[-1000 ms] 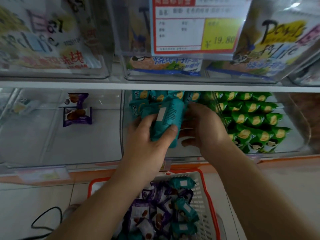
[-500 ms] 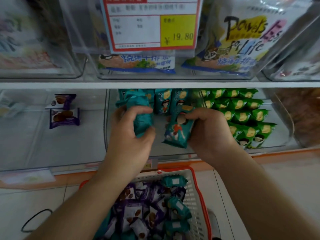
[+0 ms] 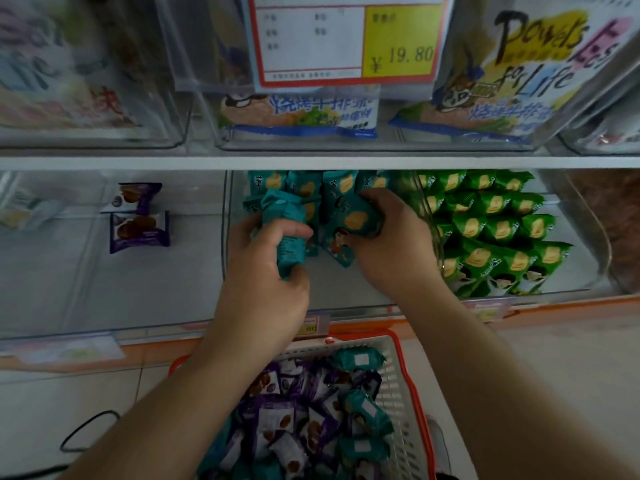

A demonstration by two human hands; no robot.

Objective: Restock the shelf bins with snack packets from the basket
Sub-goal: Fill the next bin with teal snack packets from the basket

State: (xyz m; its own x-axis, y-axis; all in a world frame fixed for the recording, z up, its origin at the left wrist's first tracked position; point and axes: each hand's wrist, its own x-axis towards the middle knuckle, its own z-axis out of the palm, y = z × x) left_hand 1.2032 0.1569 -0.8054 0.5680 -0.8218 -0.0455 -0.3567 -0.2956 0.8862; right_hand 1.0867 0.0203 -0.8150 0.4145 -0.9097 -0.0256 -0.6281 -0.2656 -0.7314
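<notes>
Inside the middle clear bin (image 3: 228, 237), the left hand (image 3: 263, 289) grips teal packets (image 3: 285, 233); the right hand (image 3: 394, 251) grips another teal packet (image 3: 356, 221).

The price card (image 3: 348, 39) is cut off at the top edge, its small print too blurred to read.

Both arms extended forward; left hand (image 3: 266, 271) and right hand (image 3: 391, 251) fingers curled, gripping.

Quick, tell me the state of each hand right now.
Left hand: grips a stack of teal snack packets.
Right hand: holds one teal snack packet in the middle bin.
</notes>
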